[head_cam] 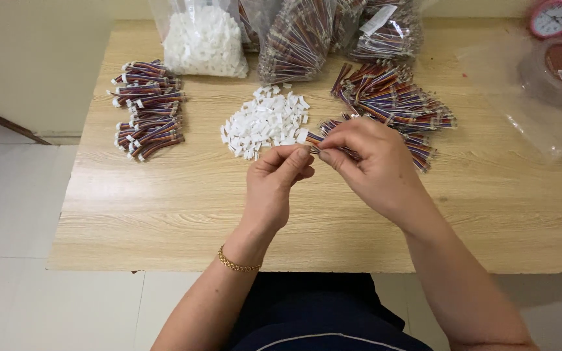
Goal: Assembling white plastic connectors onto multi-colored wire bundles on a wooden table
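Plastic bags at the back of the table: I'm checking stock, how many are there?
3 at least: a bag of white connectors back left, two bags of wire bundles beside it; edges overlap, so more may hide.

A light wood-grain table (pixel 164 214) stands against a pale cream wall (pixel 34 58). Below and to its left lies a floor of large white tiles (pixel 8 286), evenly lit in soft, diffuse light without hard shadows

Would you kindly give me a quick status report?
Left hand pinching white connector. Right hand holding wire bundle against it. Nothing in the way.
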